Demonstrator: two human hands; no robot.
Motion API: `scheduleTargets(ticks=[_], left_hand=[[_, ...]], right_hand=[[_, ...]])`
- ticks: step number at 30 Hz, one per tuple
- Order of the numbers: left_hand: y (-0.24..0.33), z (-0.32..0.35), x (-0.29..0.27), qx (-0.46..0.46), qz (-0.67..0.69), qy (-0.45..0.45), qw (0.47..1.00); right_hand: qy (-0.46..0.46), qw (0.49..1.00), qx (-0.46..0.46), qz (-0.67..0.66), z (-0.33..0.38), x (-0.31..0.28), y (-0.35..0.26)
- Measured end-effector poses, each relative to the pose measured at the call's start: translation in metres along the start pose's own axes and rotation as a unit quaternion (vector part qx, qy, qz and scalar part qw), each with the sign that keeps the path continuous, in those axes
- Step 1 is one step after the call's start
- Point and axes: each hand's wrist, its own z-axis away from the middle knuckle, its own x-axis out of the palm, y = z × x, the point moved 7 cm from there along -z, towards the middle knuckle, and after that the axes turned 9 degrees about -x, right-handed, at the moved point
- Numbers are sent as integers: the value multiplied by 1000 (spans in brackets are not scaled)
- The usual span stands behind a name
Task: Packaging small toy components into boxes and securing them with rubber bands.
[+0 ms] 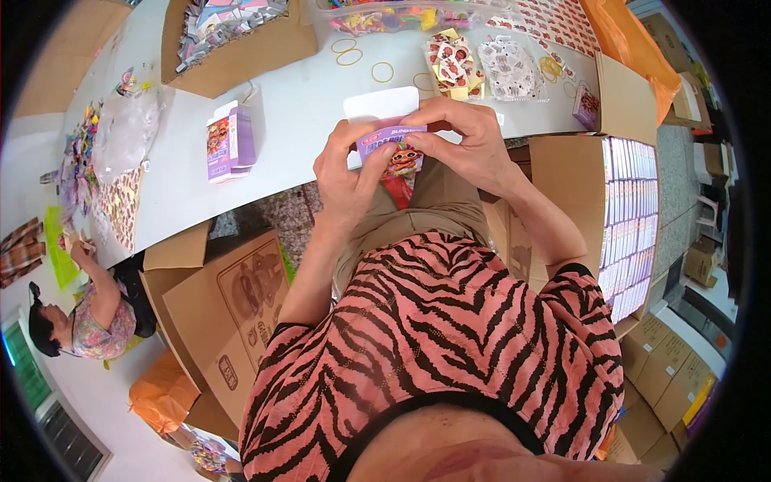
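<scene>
Both of my hands hold one small purple printed box (391,141) at the near edge of the white table (305,96). My left hand (347,170) grips its left side and underside. My right hand (466,138) covers its top and right end, fingers curled over it. A red and colourful printed piece (404,163) sticks out below the box between my hands. A white card (381,103) lies on the table just behind the box.
A finished purple box (230,141) stands on the table to the left. Packets of stickers (482,64), rubber bands (382,72) and an open cardboard box (233,56) lie farther back. A carton (630,217) of stacked purple boxes sits at my right. Another person (88,309) works at far left.
</scene>
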Motion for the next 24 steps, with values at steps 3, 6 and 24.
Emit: scheduleTargets(ticks=[3, 6, 24], left_hand=[[4, 4, -1, -67, 48, 113, 990], [9, 2, 11, -112, -47, 93, 988], [5, 1, 12, -100, -87, 117, 984]], right_hand=[[47, 995, -54, 69, 2, -2, -2], [102, 993, -43, 48, 6, -2, 4], [-69, 978, -145, 136, -15, 2, -26]])
